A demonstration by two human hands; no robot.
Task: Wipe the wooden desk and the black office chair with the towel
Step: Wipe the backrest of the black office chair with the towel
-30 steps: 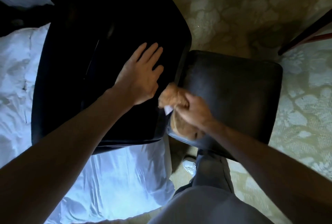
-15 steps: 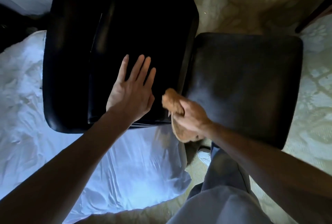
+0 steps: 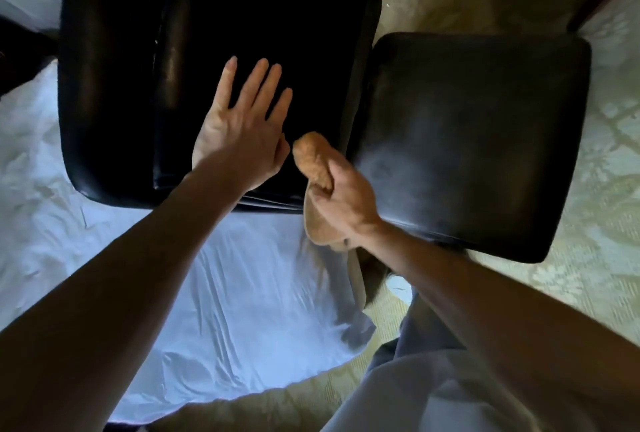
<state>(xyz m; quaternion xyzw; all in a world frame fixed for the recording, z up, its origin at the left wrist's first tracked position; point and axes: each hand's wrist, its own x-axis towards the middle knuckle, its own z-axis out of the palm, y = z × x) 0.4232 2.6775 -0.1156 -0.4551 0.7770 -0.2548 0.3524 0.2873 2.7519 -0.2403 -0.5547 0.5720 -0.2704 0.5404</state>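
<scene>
Head view: the left hand [image 3: 242, 133] lies flat, fingers straight, on the black office chair [image 3: 114, 85]. The right hand [image 3: 346, 203] squeezes the towel [image 3: 313, 161] in a tight grip beside the seat [image 3: 478, 140]. Best to press down and rub slowly.

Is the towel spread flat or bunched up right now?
Bunched: the right hand grips the towel in a wad, a loose end hanging below.
</scene>
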